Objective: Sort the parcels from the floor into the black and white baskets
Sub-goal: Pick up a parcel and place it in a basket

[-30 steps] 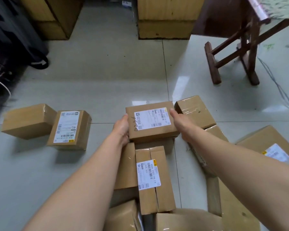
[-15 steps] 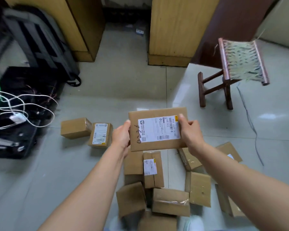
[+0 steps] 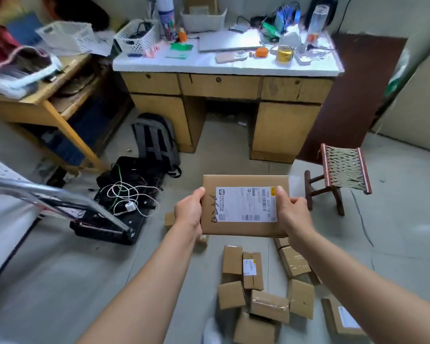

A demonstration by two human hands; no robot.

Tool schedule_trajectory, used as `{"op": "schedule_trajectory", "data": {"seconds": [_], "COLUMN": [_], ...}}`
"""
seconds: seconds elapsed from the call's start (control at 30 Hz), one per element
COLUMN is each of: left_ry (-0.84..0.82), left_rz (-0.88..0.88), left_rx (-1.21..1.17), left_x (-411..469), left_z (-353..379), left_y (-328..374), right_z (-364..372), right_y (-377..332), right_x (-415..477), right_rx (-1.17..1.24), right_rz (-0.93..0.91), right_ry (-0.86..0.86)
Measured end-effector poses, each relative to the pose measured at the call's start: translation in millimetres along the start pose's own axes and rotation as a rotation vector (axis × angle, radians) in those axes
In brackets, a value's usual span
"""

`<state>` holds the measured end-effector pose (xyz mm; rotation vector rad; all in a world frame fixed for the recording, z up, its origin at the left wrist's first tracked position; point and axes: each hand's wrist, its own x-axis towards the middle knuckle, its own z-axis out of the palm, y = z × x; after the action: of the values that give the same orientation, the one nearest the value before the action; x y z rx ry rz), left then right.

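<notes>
Parcel [image 3: 243, 207]: label up, long axis left-right.
Left hand [image 3: 189, 212]: clasping left edge.
Right hand [image 3: 293, 214]: clasping right edge.
Nearer hand: neither.

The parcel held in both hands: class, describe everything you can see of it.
The parcel is a flat, rectangular brown cardboard box, held off the floor with its broad face towards the camera. A white shipping label with barcodes and a yellow corner mark covers much of that face. Dark handwritten digits run down the bare card to its left. The left hand grips its left edge and the right hand its right edge, thumbs in front, other fingers hidden behind.
</notes>
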<state>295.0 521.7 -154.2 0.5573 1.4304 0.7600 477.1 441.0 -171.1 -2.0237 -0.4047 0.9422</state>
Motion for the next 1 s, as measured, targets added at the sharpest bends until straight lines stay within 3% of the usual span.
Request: {"op": "schedule_trajectory", "data": {"seconds": [0.17,0.4,0.6,1.0], "left_ry": [0.12,0.398,0.695,1.033], "left_rz": [0.141,0.251,0.292,0.335], "left_rx": [-0.158,-0.39,-0.546,-0.806], "left_x": [-84.2,-192.3,-283.4,-412.6], "left_z": [-62.6,-171.2,-279.2,-515.7], "left_y": [21.1,-3.4,-35.3,-97.4], "right_z": [3.8,37.8,96.9,263.6], "right_y": [-44.6,-57.4,-42.7,16.9], "right_x": [-76.4,-192.2,-307.4,-555.3], "right_rx": [0.033,-0.06,-0.144,-0.319], "right_rz": [-0.116,-0.284,-0.401,-0.624], "right_ry": [-0.226,-0.537,-0.781,-1.18]}}
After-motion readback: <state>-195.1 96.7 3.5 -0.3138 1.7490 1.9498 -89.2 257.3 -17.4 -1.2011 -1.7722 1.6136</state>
